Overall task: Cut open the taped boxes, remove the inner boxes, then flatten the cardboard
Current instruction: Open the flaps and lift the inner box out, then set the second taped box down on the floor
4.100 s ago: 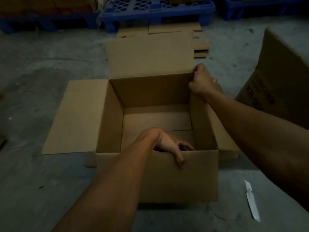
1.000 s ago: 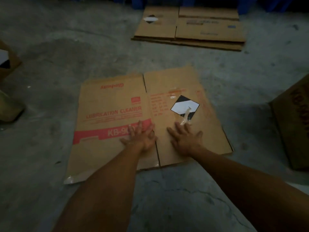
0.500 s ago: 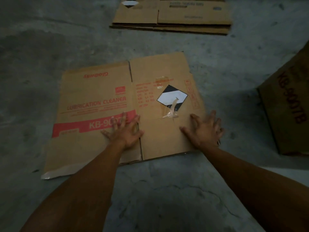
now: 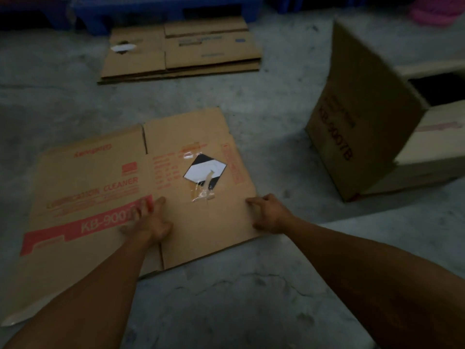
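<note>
Both hands' grip on flattened box [image 4: 201, 215]; upright box [image 4: 364, 127] nr right.

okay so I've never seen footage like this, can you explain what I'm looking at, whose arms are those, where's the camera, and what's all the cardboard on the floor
There is no machine here. The camera is worn on a person's head and looks forward and down, so the two bare arms reaching in from the bottom are the wearer's own.

On the concrete floor lies a flattened box with red print and a black and white diamond label. The left hand rests on its middle. The right hand is at its right edge, fingers curled there; whether it grips the edge is hard to tell.

Farther back is a stack of flattened cardboard. At the right an open box lies tipped, with paler inner boxes showing. Blue pallets line the far side. Everything is dim and a little blurred.
</note>
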`<state>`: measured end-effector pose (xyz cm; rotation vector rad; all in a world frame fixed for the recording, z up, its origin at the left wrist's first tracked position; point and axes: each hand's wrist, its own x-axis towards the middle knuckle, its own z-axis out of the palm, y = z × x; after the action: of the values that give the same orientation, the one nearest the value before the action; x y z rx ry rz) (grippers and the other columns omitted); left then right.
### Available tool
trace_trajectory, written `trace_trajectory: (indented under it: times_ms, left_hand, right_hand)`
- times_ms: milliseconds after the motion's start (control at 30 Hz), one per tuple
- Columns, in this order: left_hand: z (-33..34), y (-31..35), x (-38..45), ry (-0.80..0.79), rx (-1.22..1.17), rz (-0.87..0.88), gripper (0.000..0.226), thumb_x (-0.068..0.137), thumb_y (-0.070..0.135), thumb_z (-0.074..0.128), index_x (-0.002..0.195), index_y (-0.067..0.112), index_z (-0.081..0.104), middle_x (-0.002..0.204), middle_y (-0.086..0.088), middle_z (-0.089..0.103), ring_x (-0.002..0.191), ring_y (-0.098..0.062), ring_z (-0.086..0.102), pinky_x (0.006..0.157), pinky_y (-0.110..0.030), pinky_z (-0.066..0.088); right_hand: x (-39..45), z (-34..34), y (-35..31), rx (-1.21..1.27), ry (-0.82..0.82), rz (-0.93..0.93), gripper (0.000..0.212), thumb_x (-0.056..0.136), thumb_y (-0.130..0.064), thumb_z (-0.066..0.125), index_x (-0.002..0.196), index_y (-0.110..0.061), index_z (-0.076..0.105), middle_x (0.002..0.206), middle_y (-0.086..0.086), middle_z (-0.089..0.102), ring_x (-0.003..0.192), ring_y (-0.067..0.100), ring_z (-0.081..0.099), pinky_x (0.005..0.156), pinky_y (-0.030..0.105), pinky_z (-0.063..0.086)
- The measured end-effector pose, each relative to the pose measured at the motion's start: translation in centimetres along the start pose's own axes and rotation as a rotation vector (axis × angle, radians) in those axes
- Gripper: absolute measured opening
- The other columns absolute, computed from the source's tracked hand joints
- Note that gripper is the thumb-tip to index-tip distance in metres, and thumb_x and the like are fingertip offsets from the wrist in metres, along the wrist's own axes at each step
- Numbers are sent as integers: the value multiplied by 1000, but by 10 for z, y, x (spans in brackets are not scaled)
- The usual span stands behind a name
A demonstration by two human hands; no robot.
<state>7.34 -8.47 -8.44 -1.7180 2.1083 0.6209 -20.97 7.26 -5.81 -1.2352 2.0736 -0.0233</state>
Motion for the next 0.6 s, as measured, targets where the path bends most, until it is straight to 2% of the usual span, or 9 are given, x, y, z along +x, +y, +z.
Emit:
trace_trajectory:
  times_ms: [67,133,200,267,367,433,500,533,600]
  left_hand:
    - [-6,31,-4,33,107,103,77,96,42,49,156,40,0,165,-7,-14,151,-36,-5,116,-65,14]
    - [-11,71,-4,44,35,291,76,94,39,50,157,35,8,164,-12,8,147,-39,17,114,-58,26]
    - [-14,128,-18,-18,-100,509,67,95,35,55,155,26,26,158,-11,31,138,-33,38,110,-44,37]
    - [-10,198,-46,-98,-164,680,60,97,31,59,150,15,37,151,-13,42,134,-28,46,107,-31,38]
    - [3,301,-89,-160,-233,832,75,92,41,65,153,10,32,152,-14,41,137,-26,44,112,-29,35]
    - [13,357,-111,-177,-384,875,87,82,61,68,151,19,35,151,-3,46,137,-18,45,115,-30,34]
    - [24,409,-123,-164,-620,833,88,69,80,65,139,31,44,146,4,51,135,-15,47,114,-35,37]
    - [27,430,-131,-143,-722,769,91,67,85,60,139,32,43,149,2,49,137,-17,45,114,-38,37]
    - [28,460,-140,-74,-847,578,99,76,83,49,149,17,35,152,-8,44,138,-28,43,113,-40,37]
  right_hand:
    - [-10,-12,17,-3,-26,-48,68,91,-29,67,151,-26,37,143,15,41,125,30,49,102,28,39]
    - [-19,-22,40,78,67,-57,55,93,-27,65,145,-22,47,138,14,51,124,28,53,101,29,40]
    - [-32,-31,73,210,206,-50,40,93,-21,65,133,-18,61,132,12,61,116,25,61,96,26,43]
    - [-54,-38,114,339,339,11,28,93,-17,64,120,-14,70,120,8,70,105,23,68,89,22,45]
    - [-86,-51,176,520,572,202,20,94,-21,64,110,-17,75,109,7,75,103,24,68,87,30,49]
    - [-95,-63,212,640,680,308,25,92,-20,63,116,-19,71,112,10,73,109,31,65,88,33,48]
    - [-95,-78,251,845,748,406,41,90,-24,63,130,-20,61,122,10,69,116,31,61,98,36,48]
    - [-89,-86,272,985,786,419,51,86,-32,64,136,-23,56,126,7,67,118,30,60,103,41,47]
    - [-68,-99,311,1222,860,434,66,80,-41,60,143,-28,44,135,1,61,123,28,58,106,50,46]
